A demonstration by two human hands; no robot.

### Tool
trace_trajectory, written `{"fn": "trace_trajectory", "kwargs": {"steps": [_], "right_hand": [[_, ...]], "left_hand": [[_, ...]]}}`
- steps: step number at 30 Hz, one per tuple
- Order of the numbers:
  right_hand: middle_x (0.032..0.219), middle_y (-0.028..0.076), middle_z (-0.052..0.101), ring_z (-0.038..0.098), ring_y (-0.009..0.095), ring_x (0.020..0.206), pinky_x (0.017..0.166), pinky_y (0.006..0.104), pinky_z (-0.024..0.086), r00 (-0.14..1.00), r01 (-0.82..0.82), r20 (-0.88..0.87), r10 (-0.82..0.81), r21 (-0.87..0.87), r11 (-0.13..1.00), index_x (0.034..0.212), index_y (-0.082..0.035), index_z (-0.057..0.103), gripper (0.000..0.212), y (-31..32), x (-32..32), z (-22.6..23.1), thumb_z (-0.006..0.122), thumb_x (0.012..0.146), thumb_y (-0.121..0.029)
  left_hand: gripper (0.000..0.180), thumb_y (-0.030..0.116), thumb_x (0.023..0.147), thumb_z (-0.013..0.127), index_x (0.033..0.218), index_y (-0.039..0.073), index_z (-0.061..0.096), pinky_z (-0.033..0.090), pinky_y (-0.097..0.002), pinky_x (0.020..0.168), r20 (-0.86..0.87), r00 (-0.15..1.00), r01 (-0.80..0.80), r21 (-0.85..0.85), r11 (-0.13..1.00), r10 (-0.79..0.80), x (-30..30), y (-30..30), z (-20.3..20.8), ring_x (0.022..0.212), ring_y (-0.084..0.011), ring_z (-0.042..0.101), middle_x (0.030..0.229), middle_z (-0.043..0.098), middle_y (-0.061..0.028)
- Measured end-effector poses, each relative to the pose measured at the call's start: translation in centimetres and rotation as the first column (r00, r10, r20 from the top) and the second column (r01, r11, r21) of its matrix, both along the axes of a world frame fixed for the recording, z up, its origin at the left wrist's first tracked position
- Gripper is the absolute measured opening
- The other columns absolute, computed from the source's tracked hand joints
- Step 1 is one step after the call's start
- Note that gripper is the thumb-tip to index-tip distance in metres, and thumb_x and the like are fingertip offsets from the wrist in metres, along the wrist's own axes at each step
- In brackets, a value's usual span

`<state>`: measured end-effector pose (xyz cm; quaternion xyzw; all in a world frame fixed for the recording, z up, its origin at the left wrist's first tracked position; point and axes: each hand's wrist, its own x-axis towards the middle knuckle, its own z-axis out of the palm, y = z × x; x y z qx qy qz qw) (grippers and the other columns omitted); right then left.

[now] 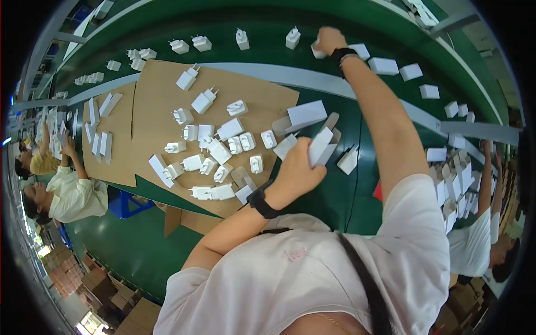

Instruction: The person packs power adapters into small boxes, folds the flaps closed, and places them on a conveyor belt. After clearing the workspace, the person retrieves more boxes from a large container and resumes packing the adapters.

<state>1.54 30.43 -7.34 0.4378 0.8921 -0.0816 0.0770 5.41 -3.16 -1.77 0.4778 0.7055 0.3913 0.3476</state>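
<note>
Our left hand [296,170] has its grip closed around a small white open-flapped cardboard box [319,146], held above the green table [335,184] beside the brown cardboard sheet [162,89] strewn with white plastic plug adapters [219,151]. Our right hand [329,40] reaches far out, grip closed on a white adapter [317,51] on the green conveyor belt [262,22].

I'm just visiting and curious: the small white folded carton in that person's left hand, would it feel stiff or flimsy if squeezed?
Probably flimsy: the small white folded carton looks like thin card with its end flaps open, so it may crush under a firm squeeze. It is likely light, since the left hand pinches it by one end. Its flat sides suggest it would slide on the green belt, not roll.
</note>
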Motion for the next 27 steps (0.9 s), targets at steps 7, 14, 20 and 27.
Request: {"fn": "trace_trajectory", "kwargs": {"steps": [7,14,20,27], "right_hand": [[0.095,0.011,0.058,0.056,0.023,0.088,0.073,0.0383,0.047,0.137,-0.568,-0.616,-0.776,-0.691,0.448,0.102,-0.002,0.055,0.025,-8.5,9.8,13.3,0.061,0.081,-0.014],[0.108,0.014,0.052,0.053,0.026,0.097,0.086,0.0388,0.045,-0.058,-0.915,-0.002,-0.998,-0.400,0.054,0.120,-0.003,0.045,0.041,-23.8,19.2,11.4,0.058,0.087,-0.025],[0.112,0.015,0.051,0.057,0.025,0.100,0.095,0.0456,0.042,-0.023,-0.678,-0.410,-0.912,-0.664,0.316,0.125,-0.009,0.040,0.043,-29.8,17.8,13.3,0.058,0.086,-0.011],[0.104,0.010,0.057,0.056,0.018,0.100,0.088,0.0319,0.044,0.064,-0.433,-0.865,-0.498,-0.473,0.767,0.116,-0.008,0.048,0.052,-30.8,17.1,15.3,0.073,0.071,-0.003]], "left_hand": [[0.046,0.010,0.070,0.062,0.108,-0.002,0.040,0.048,-0.0277,0.066,0.667,0.690,-0.358,-0.025,0.934,0.282,-3.3,-2.3,2.3,0.079,-0.0150,0.055,0.093,0.054,-0.0100],[0.068,0.017,0.070,0.070,0.123,-0.002,0.033,0.050,-0.0300,0.071,0.449,0.872,-0.215,-0.006,0.976,0.195,-1.5,-5.1,3.2,0.085,-0.0187,0.057,0.098,0.056,-0.0111],[0.058,0.018,0.066,0.071,0.116,-0.002,0.048,0.047,-0.0322,0.078,0.425,0.894,-0.136,-0.050,0.989,0.144,-0.3,-8.0,5.0,0.090,-0.0224,0.059,0.101,0.060,-0.0146],[0.056,0.019,0.063,0.072,0.110,-0.001,0.051,0.047,-0.0327,0.077,0.337,0.939,-0.081,0.009,0.997,0.074,1.0,-9.2,7.2,0.088,-0.0254,0.061,0.096,0.062,-0.0164]]}}
